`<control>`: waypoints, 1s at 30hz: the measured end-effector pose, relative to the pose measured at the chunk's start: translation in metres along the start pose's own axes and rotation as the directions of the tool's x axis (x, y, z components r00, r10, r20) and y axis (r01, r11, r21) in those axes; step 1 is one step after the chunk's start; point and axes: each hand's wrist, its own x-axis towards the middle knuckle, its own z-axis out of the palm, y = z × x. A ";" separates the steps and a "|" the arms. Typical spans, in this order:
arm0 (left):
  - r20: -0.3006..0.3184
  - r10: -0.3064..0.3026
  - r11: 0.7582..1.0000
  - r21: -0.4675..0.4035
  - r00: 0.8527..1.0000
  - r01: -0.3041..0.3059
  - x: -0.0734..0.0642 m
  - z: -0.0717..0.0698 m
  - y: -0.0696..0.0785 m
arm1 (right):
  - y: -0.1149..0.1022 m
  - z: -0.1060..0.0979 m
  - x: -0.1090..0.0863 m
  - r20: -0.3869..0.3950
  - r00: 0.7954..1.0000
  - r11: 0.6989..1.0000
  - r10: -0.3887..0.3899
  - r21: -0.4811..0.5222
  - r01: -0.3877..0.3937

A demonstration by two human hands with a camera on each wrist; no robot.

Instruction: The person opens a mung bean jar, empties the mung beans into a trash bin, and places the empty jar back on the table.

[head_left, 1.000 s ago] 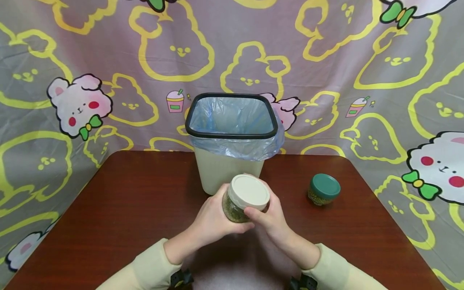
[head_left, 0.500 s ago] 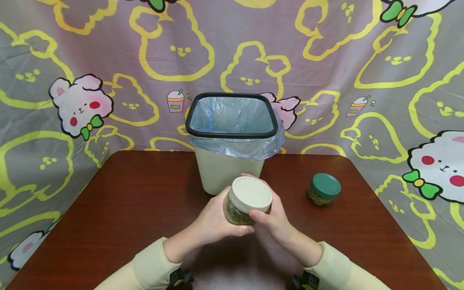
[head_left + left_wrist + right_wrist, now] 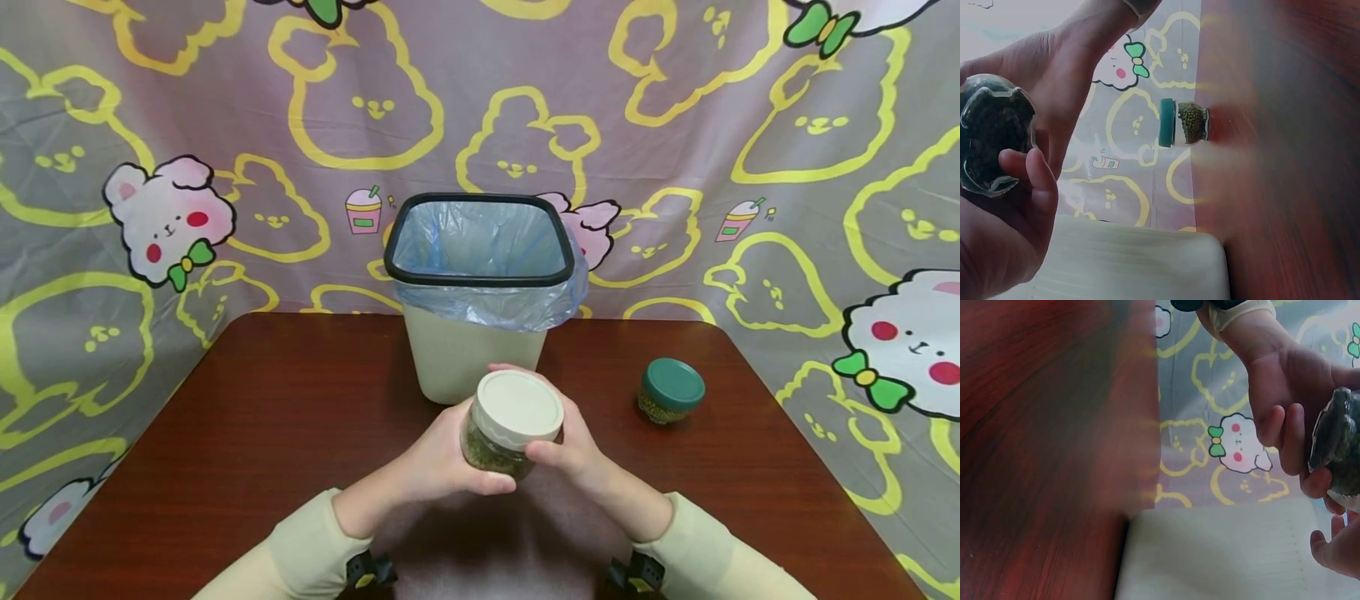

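In the head view, a glass jar [image 3: 489,454] of greenish contents is held above the table, tilted, with a cream lid [image 3: 520,406] on it. My left hand [image 3: 438,454] grips the jar's glass body from the left, thumb along its near side. Around the lid's right side curls my right hand [image 3: 577,442], its thumb on the near rim and fingers behind, partly hidden. From the left wrist view, the jar's dark underside [image 3: 997,140] shows, with fingertips of the left hand [image 3: 1010,244] against it. The right wrist view catches only part of the jar [image 3: 1338,447].
Behind the hands stands a cream bin [image 3: 472,354] with a black rim and blue liner [image 3: 487,242]. To the right sits a green-lidded jar [image 3: 671,390] of small round green beans on the brown table [image 3: 285,417]. A patterned cloth [image 3: 420,67] hangs behind.
The held jar has moved slightly right and toward me. My right thumb has slid right along the lid's rim. The bin and green-lidded jar stay put.
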 end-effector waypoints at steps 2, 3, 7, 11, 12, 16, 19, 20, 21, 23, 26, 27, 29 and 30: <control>0.015 0.006 1.000 -0.014 1.000 -0.006 0.000 -0.001 0.000 | 0.000 0.000 0.001 0.017 1.000 1.000 -0.010 0.009 0.010; 0.024 0.009 1.000 -0.020 1.000 -0.008 0.000 -0.001 -0.001 | 0.000 -0.001 0.001 0.026 1.000 1.000 -0.015 0.015 0.015; 0.068 0.006 0.998 -0.068 0.998 -0.001 0.001 -0.003 0.000 | 0.000 -0.002 0.002 0.068 0.997 0.999 -0.036 0.038 0.034; 0.105 0.027 0.993 -0.118 0.994 -0.014 0.001 -0.004 -0.001 | 0.000 -0.003 0.005 0.123 0.992 0.996 -0.042 0.085 0.032; 0.114 0.041 0.991 -0.131 0.993 -0.026 0.001 -0.005 -0.002 | -0.001 -0.004 0.006 0.138 0.990 0.995 -0.042 0.099 0.028; 0.147 0.081 0.982 -0.182 0.986 -0.054 0.002 -0.005 -0.003 | -0.002 -0.005 0.010 0.193 0.980 0.988 -0.039 0.153 0.009; 0.161 0.090 0.977 -0.207 0.983 -0.055 0.002 -0.006 -0.004 | -0.003 -0.006 0.012 0.226 0.973 0.984 -0.040 0.179 -0.001; 0.163 0.091 0.975 -0.214 0.982 -0.055 0.002 -0.006 -0.004 | -0.003 -0.007 0.012 0.235 0.971 0.983 -0.041 0.184 -0.003; 0.163 0.088 0.975 -0.216 0.983 -0.052 0.002 -0.006 -0.004 | -0.003 -0.007 0.013 0.242 0.969 0.982 -0.042 0.188 -0.005; 0.150 0.079 0.978 -0.201 0.986 -0.048 0.001 -0.006 -0.004 | -0.003 -0.008 0.012 0.237 0.971 0.984 -0.028 0.180 -0.016; 0.089 0.052 0.989 -0.146 0.995 -0.039 0.001 -0.007 0.000 | -0.004 -0.008 0.008 0.170 0.985 0.988 0.019 0.145 -0.044; 0.057 0.040 0.993 -0.117 0.998 -0.033 0.000 -0.007 0.001 | -0.004 -0.008 0.006 0.135 0.990 0.991 0.036 0.126 -0.053; -0.009 0.016 0.998 -0.058 1.000 -0.017 0.000 -0.006 0.004 | -0.005 -0.008 0.001 0.054 0.996 0.995 0.070 0.065 -0.073; -0.045 -0.002 1.000 -0.019 0.999 0.001 0.000 -0.005 0.005 | -0.005 -0.008 -0.002 0.014 0.996 0.995 0.091 0.029 -0.091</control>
